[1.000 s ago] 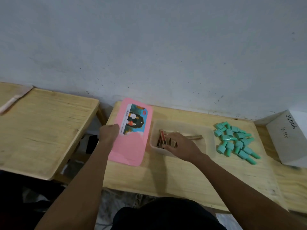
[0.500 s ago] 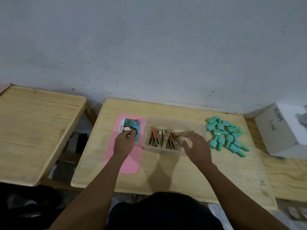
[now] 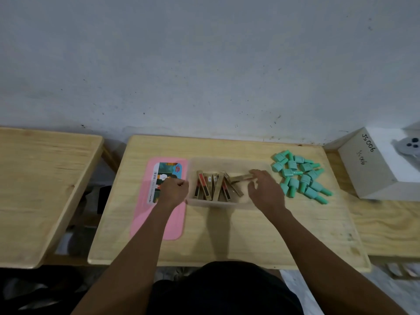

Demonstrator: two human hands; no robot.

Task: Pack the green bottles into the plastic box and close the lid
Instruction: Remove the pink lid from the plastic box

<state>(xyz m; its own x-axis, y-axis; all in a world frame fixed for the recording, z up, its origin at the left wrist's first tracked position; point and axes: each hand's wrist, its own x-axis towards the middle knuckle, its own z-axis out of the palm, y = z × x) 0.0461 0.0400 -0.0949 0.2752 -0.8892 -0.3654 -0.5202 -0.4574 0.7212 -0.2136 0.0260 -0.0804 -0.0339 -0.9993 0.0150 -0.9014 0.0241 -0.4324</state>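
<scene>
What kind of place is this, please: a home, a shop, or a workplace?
Probably a small packing workspace, not a home. Plain wooden tables stand against a bare, marked wall, a heap of identical green bottles waits beside the plastic box, and a white carton carries a handwritten code.

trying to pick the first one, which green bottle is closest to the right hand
The green bottle at the pile's lower left edge, just right of the right hand; the others lie farther right or farther back.
</scene>
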